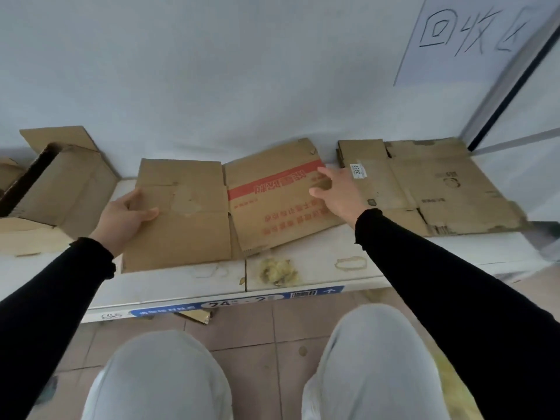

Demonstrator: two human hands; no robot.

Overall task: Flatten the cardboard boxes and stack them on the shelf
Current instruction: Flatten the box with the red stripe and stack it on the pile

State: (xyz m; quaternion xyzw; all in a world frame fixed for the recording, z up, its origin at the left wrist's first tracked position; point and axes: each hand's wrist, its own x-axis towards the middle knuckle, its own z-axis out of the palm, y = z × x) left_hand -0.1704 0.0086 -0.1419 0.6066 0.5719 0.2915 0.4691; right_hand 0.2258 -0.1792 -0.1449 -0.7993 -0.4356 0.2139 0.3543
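A flattened cardboard box with red print (266, 204) lies on the low white shelf (321, 274), its plain left panel (181, 213) toward me. My left hand (125, 218) grips the left edge of that panel, thumb on top. My right hand (336, 192) rests with spread fingers on the box's right end. To the right lies a stack of flattened boxes (433, 189) with a white label. At the far left stands an unflattened open box (60, 183).
A white wall rises right behind the shelf, with a handwritten paper sign (472, 34) at the upper right. A metal upright (509, 92) bounds the shelf on the right. Stains and a rubber band (350, 263) mark the shelf front. My knees and tiled floor are below.
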